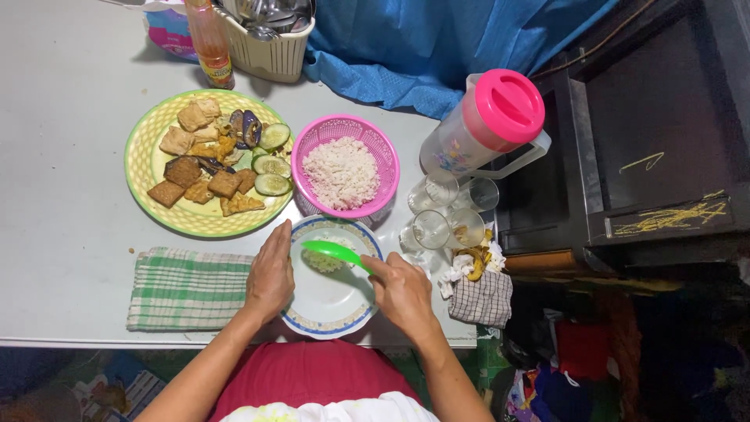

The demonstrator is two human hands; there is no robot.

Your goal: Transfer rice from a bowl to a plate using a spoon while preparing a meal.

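Fingers of the right hand (402, 291) grasped a green spoon (334, 252) at lower centre; the left hand (271, 275) lay flat, fingers loose, on the white plate (332, 309).

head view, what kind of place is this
Probably a home dining table at mealtime. It holds a plate of fried food, a pink rice basket, a pitcher with glasses, and the right hand spoons rice onto a plate.

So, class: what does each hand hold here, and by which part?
The right hand holds a green spoon by its handle end, bowl over the white plate. The left hand grips nothing; it rests on the plate's left rim.
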